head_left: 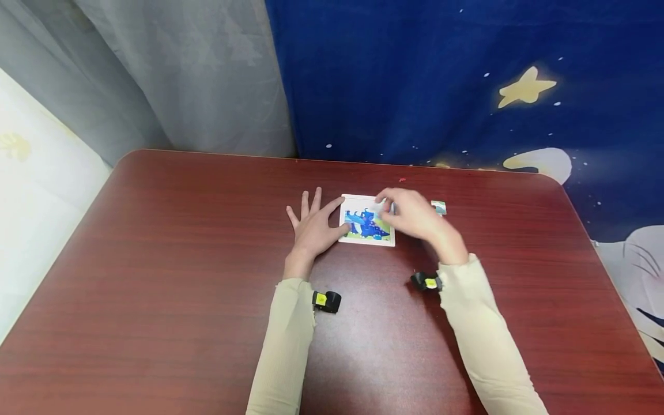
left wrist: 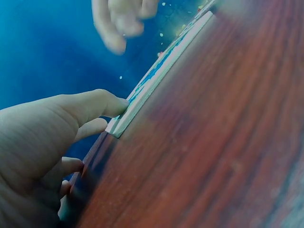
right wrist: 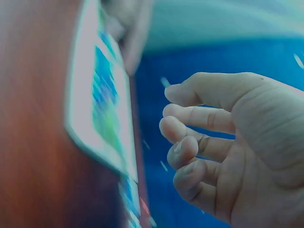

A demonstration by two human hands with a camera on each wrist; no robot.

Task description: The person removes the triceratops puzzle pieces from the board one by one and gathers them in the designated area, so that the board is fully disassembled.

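A small white-framed picture puzzle (head_left: 367,243) with a blue dinosaur design lies flat on the table. My left hand (head_left: 314,229) steadies its left side, with the thumb on the lower left part, the index finger at the upper left corner and the other fingers spread. Over the puzzle's upper right side hovers my right hand (head_left: 412,214), blurred, its fingers loosely bent. In the right wrist view no piece shows clearly between its thumb and fingertips (right wrist: 174,127). A loose puzzle piece (head_left: 438,207) lies right of the frame, beyond the right hand.
The reddish-brown wooden table (head_left: 181,276) has rounded far corners. A tiny red scrap (head_left: 402,180) lies near its far edge. Behind hang a grey curtain (head_left: 207,75) and a blue curtain (head_left: 404,75) with stars. Each wrist wears a black camera strap (head_left: 328,301).
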